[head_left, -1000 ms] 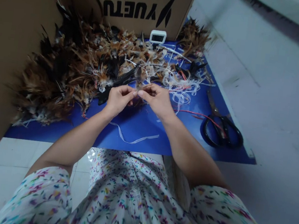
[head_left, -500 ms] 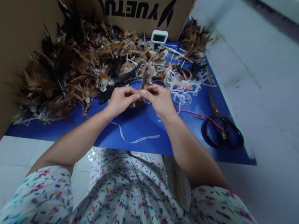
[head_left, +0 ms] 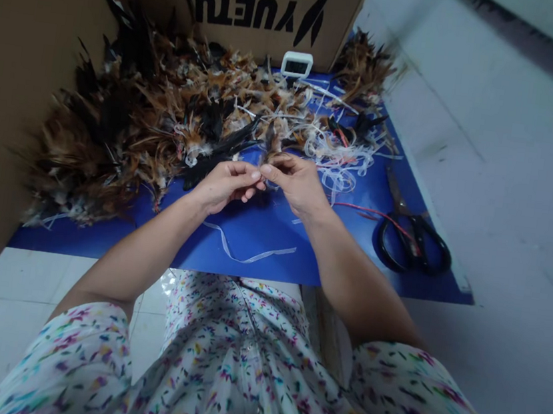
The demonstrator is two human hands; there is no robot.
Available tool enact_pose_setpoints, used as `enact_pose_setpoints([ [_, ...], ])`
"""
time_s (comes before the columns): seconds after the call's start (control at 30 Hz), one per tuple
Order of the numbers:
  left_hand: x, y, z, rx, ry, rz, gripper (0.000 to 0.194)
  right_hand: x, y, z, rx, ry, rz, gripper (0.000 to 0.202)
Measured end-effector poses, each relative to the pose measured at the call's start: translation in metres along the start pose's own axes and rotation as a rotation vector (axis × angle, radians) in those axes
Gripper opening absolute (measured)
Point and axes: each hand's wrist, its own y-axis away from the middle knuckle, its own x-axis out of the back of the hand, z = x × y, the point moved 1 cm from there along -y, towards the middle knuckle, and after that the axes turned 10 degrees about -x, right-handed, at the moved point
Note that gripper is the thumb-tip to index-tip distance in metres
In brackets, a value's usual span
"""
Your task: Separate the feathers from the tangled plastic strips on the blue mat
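Note:
Above the blue table top (head_left: pixel 254 224), my two hands meet at the fingertips. My right hand (head_left: pixel 297 179) is closed on a small brown feather bunch (head_left: pixel 271 146), whose tips rise above the fingers. My left hand (head_left: pixel 231 185) is pinched beside its base, on something too small to make out. Behind them lies a wide pile of brown and black feathers (head_left: pixel 168 106). A tangle of clear ribbon (head_left: pixel 339 164) is to the right of my hands. One loose ribbon strip (head_left: pixel 250 257) lies near the front edge.
Black-handled scissors (head_left: pixel 416 241) lie at the right, with a red cord (head_left: pixel 371 210) running onto them. A small white digital display (head_left: pixel 296 65) stands at the back before a cardboard box (head_left: pixel 256 43). Another cardboard panel (head_left: pixel 12 101) is at the left. More feathers (head_left: pixel 364 70) sit back right.
My left hand has turned slightly, and its lower fingers are a little more unfolded. My right hand keeps its hold on the feather bunch with little movement.

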Motion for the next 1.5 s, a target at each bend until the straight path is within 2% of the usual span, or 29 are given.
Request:
enact_pose_setpoints([
  [0.37, 0.007, -0.005, -0.003, -0.179, -0.099, 0.115, 0.038, 0.004, -0.002, -0.001, 0.000, 0.000, 0.057, 0.049],
  [0.53, 0.008, -0.005, -0.006, -0.204, -0.168, 0.130, 0.039, 0.002, 0.001, 0.000, 0.010, 0.049, 0.018, 0.047],
  [0.63, 0.008, -0.006, -0.005, -0.217, -0.181, 0.153, 0.041, 0.006, -0.001, 0.001, 0.040, 0.119, 0.038, 0.039],
  [0.73, 0.010, -0.007, -0.003, -0.241, -0.149, 0.211, 0.039, 0.017, -0.007, 0.005, 0.069, 0.274, 0.095, 0.024],
  [0.83, 0.014, -0.010, 0.000, -0.270, -0.148, 0.290, 0.035, 0.028, -0.010, 0.008, 0.084, 0.554, 0.134, 0.008],
  [0.97, 0.020, -0.013, 0.003, -0.307, -0.185, 0.367, 0.032, 0.028, -0.009, 0.011, 0.133, 0.849, 0.078, 0.014],
  [1.07, 0.024, -0.014, 0.003, -0.302, -0.198, 0.382, 0.031, 0.023, -0.006, 0.014, 0.186, 0.995, 0.038, 0.014],
  [1.17, 0.025, -0.014, 0.002, -0.308, -0.198, 0.377, 0.028, 0.018, -0.007, 0.021, 0.203, 1.081, 0.052, 0.014],
  [1.33, 0.024, -0.014, 0.002, -0.309, -0.188, 0.384, 0.029, 0.015, -0.016, 0.031, 0.177, 1.111, 0.195, 0.016],
  [1.5, 0.024, -0.014, 0.002, -0.300, -0.149, 0.386, 0.029, 0.008, -0.022, 0.036, 0.098, 1.207, 0.191, 0.013],
])
